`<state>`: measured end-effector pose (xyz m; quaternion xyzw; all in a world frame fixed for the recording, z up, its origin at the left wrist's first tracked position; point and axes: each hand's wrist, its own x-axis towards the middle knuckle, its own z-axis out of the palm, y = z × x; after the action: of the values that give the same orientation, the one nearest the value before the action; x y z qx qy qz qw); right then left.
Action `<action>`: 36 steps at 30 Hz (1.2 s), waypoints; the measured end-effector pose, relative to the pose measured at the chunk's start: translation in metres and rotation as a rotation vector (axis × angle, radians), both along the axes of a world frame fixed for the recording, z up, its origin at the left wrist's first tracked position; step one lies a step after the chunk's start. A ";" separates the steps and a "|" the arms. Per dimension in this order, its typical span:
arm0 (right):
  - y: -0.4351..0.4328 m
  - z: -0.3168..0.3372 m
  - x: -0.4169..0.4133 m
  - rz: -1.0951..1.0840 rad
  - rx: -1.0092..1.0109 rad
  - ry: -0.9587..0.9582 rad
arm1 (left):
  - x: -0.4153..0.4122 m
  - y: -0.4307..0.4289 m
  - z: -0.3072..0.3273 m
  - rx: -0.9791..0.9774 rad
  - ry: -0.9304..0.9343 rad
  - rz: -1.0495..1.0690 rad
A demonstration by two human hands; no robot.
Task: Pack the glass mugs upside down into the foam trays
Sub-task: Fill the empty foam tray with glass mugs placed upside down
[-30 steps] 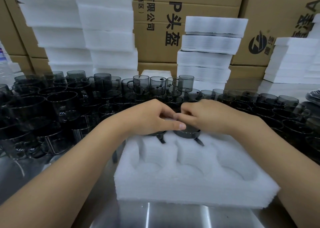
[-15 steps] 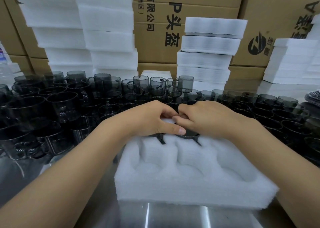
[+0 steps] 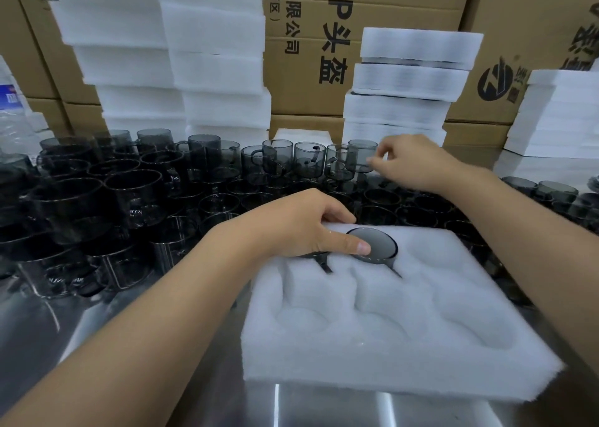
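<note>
Steadies foam tray (image 3: 405, 345) on steel table (image 3: 324, 408) with left hand (image 3: 304, 228): fingers curled over the far edge, thumb laid straight across the upturned base of the inverted mug (image 3: 372, 245) in the back-row middle pocket, likely pressing it home. Covers a second mug (image 3: 325, 264) in the back-left pocket, only rim and handle showing. Reaches with right hand (image 3: 411, 164) to an upright smoked mug (image 3: 362, 155) at the back of the loose mugs (image 3: 129, 199), thumb and forefinger drawn together at its right wall; cannot tell whether pinching yet. Probably fetching the next mug for the back-right pocket while bracing the light foam against sliding. Leaves front pockets unfilled. Needs flipping before seating, handle into slot.
</note>
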<state>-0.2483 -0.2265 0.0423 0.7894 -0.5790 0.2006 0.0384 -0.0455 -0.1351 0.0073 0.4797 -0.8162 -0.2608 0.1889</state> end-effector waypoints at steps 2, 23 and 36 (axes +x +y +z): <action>-0.027 -0.001 -0.005 -0.073 0.047 0.046 | 0.000 0.000 0.000 0.000 -0.001 -0.004; -0.013 0.000 -0.022 -0.069 -0.160 -0.196 | 0.002 0.000 0.000 0.015 -0.011 -0.014; 0.096 -0.035 0.010 0.248 0.026 -0.796 | 0.001 0.001 0.004 -0.006 -0.065 -0.019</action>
<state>-0.2383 -0.1300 0.0077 0.7145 -0.4516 0.4858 -0.2227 -0.0442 -0.1339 0.0110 0.4797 -0.8271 -0.2444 0.1614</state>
